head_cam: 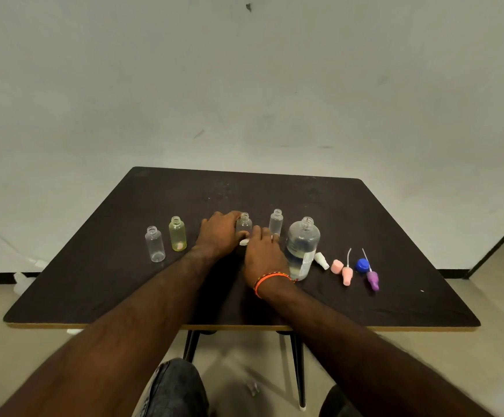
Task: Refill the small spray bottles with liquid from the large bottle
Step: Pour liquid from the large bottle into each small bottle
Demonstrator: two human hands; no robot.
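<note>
Dark brown is the table [124, 224], and the big bottle [302, 248] stands on it near the front, a bit right of the middle. It is clear, has no cap, and holds some water in its lower part.

Left of the big bottle stand four small bottles, all open at the top. The nearest one [275, 221] is clear and stands just behind and beside the big bottle. Next to the left is another clear one [244, 224]. The left hand [219, 233] is curled around this bottle from its left side, with the thumb on its front. The right hand [264, 252] lies just left of the big bottle, with fingers bent down toward the foot of the held bottle. A small white bit [244, 242] shows between the two hands; I cannot tell if the right hand pinches it. An orange band [270, 281] is on the right wrist.

Farther left of the big bottle are a yellow bottle [177, 238] and then a clear bottle [155, 244], well apart from the hands.

Right of the big bottle lie the tops: a white spray top [321, 260] just beside it, a pink cap [336, 266], a pink spray top with a thin tube [347, 275], a blue cap [362, 265], and a purple spray top [372, 279] farthest away.
</note>
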